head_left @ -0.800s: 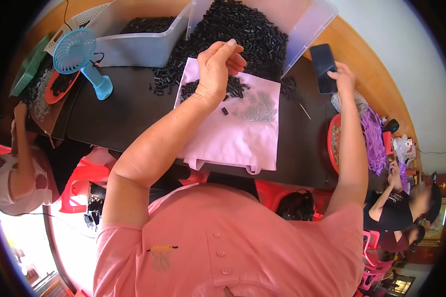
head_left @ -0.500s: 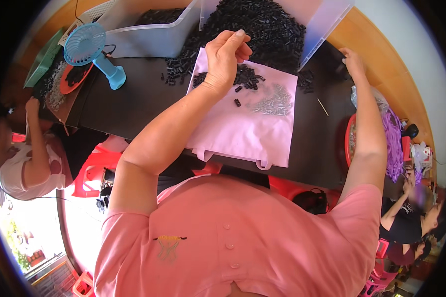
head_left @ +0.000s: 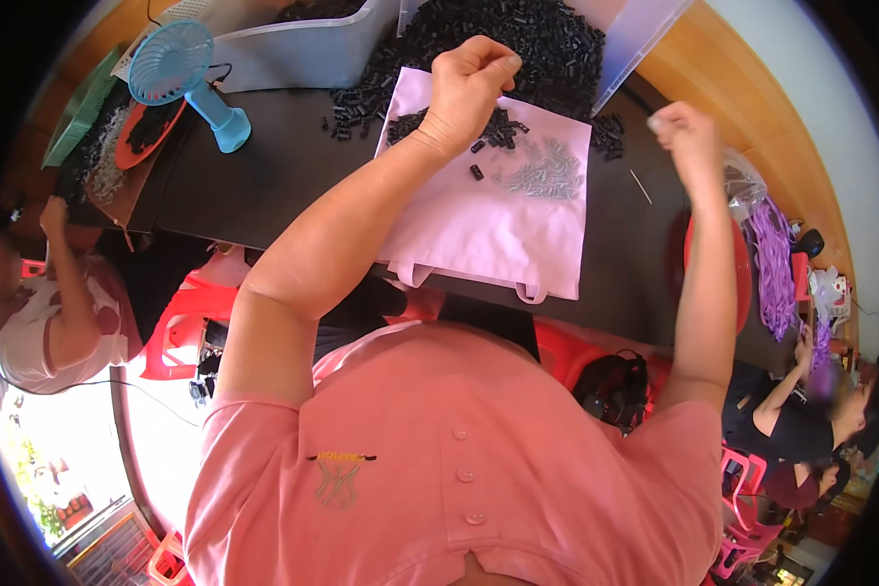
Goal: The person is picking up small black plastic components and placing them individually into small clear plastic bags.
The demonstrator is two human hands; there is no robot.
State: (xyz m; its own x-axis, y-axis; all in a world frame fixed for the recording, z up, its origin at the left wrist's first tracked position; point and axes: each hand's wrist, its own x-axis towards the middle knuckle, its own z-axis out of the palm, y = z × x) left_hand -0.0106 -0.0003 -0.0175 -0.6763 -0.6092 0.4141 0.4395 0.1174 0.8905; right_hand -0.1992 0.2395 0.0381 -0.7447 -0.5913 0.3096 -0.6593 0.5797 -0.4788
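Over the far part of a pink cloth bag (head_left: 479,239) hangs my left hand (head_left: 469,93), thumb and fingers pinched together; whatever is between them I cannot make out. Beneath and beside it lies a small pile of black plastic pieces (head_left: 503,131). A single black piece (head_left: 477,173) sits apart on the cloth. To its right spread many small clear pieces (head_left: 547,176). My right hand (head_left: 689,142) is raised above the right side of the dark table, fingers curled in toward the thumb, its contents too small to tell.
A large heap of black pieces (head_left: 518,44) spills from a clear bin at the back. Further left stand another clear bin (head_left: 293,61) and a blue fan (head_left: 171,63). A thin stick (head_left: 641,187), a red basin (head_left: 735,269) and purple straps (head_left: 774,278) are at right. Other people sit on both sides.
My right hand has drawn in from the table's far right edge toward the middle. My left hand stays pinched over the bag, slightly further right in the picture; the whole view has shifted a little.
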